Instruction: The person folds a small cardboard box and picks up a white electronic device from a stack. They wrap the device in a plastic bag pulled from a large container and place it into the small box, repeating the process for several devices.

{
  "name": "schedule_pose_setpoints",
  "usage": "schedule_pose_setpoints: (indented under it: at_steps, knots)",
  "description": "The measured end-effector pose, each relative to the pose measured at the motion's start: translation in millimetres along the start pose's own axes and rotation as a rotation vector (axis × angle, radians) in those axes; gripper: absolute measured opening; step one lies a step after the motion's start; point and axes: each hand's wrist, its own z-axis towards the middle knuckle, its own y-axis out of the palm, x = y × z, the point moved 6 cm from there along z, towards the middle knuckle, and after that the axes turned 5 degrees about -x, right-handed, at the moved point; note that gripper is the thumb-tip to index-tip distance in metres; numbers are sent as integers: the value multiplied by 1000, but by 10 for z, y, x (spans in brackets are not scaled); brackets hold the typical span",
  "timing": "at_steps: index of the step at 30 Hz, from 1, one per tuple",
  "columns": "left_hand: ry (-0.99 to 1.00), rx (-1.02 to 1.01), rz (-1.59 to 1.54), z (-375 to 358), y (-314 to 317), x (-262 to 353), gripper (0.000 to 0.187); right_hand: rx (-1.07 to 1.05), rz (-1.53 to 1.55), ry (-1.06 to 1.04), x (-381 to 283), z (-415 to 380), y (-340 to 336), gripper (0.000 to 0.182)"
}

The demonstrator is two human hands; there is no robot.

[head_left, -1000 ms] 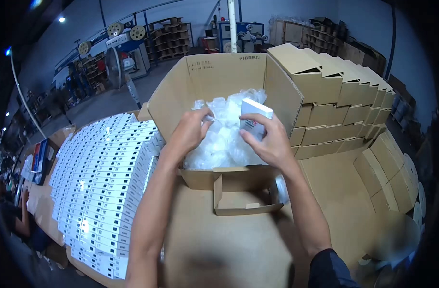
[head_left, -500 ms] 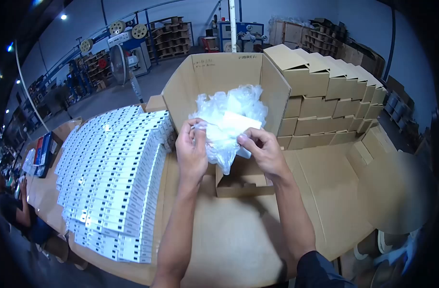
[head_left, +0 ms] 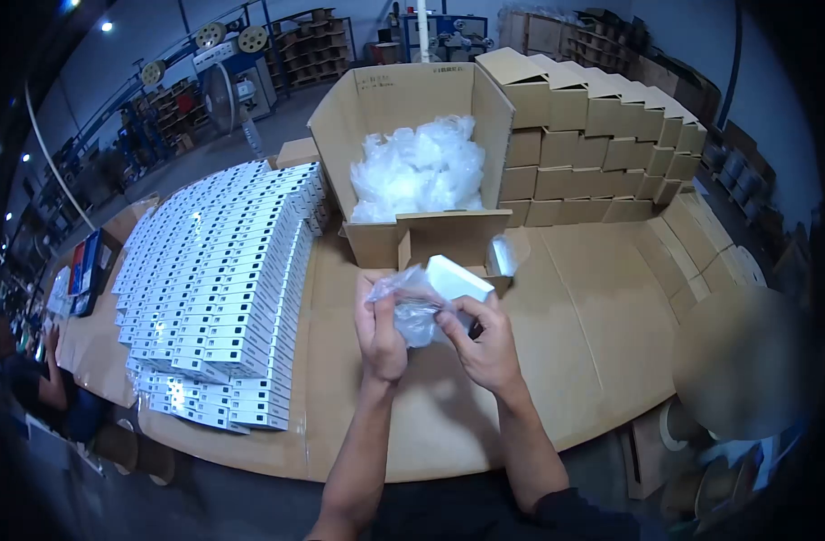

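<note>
A crumpled clear plastic bag (head_left: 416,311) hangs between my hands, above the table in front of a small open carton. My left hand (head_left: 382,334) is closed on the bag's left side, thumb against the film. My right hand (head_left: 483,343) is closed around a white box (head_left: 458,278), its thumb at the bag's right edge. The box tilts, its upper part outside the bag; its lower end is hidden by fingers and film. Just beyond, the open small carton (head_left: 449,242) has a plastic-wrapped white box (head_left: 501,258) at its right side.
A large carton (head_left: 504,135) full of clear bags (head_left: 421,167) stands behind. On the left are stacked rows of white boxes (head_left: 223,288); brown cartons (head_left: 593,149) are stacked at back right. A co-worker (head_left: 47,379) is at the far left.
Both hands have come down and nearer, away from the heap of bags, with the plastic bag and white box. The view has tilted down, showing more of the small carton.
</note>
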Motion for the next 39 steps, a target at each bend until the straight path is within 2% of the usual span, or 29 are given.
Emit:
schedule_pose_setpoints:
  at_steps: [1, 2, 6, 7, 10, 11, 12, 13, 16, 18, 19, 22, 23, 27, 30, 31, 34, 35, 38, 39]
  knots:
    - [46, -76, -11, -29, 75, 63, 22, -16, 197, 21, 118, -46, 67, 18]
    - [94, -147, -20, -63, 126, 117, 24, -38, 221, 26, 119, -105, 59, 18]
    - [166, -102, 327, -146, -58, 7, 28, -86, 249, 17, 1, -238, 79, 20]
    - [188, -82, 268, -132, -31, 11, 28, -87, 235, 9, 10, -258, 89, 21]
    - [-93, -25, 173, -148, -16, -43, 27, -140, 266, 36, 164, -304, 133, 24]
    - [-54, -26, 95, -132, 15, -29, 32, -125, 313, 51, 211, -310, 157, 25]
    - [1, -91, 168, -136, 28, -49, 34, -110, 359, 70, 276, -330, 178, 26]
    - [54, -154, 240, -147, 42, -77, 37, -143, 475, 188, 410, -350, 239, 28]
    - [-54, -184, 508, -256, 130, -126, 34, -40, 318, 142, 398, -351, 190, 31]
    - [-293, -230, 658, -313, 140, -184, 28, -5, 205, 32, 466, -332, 204, 32]
    - [-356, -174, 524, -345, 109, -275, 26, 11, 147, -26, 477, -319, 202, 32]
    - [-277, -110, 469, -268, -77, -396, 26, 35, 15, 70, 501, -279, -28, 32]
    - [-276, -128, 484, -238, -116, -400, 25, -4, 112, 108, 402, -267, -119, 23]
    - [-345, -215, 672, -179, -50, -316, 23, 20, -139, -43, 92, -221, -169, 27]
    - [-303, -174, 612, -171, 50, -358, 27, 73, -91, -41, 193, -186, -90, 24]
    - [-288, -102, 479, -178, 32, -460, 29, 54, -44, 11, 274, -187, -74, 21]
    - [-337, -138, 470, -34, -233, -471, 31, 12, 133, 97, 627, -234, -153, 20]
    - [-349, -184, 525, 44, -314, -410, 31, -33, 281, 132, 682, -258, -201, 24]
    - [-223, -117, 500, 229, -440, -216, 19, -143, 470, 263, 846, -307, -265, 27]
    - [-153, 27, 413, 226, -534, -220, 17, -57, 531, 305, 913, -335, -239, 29]
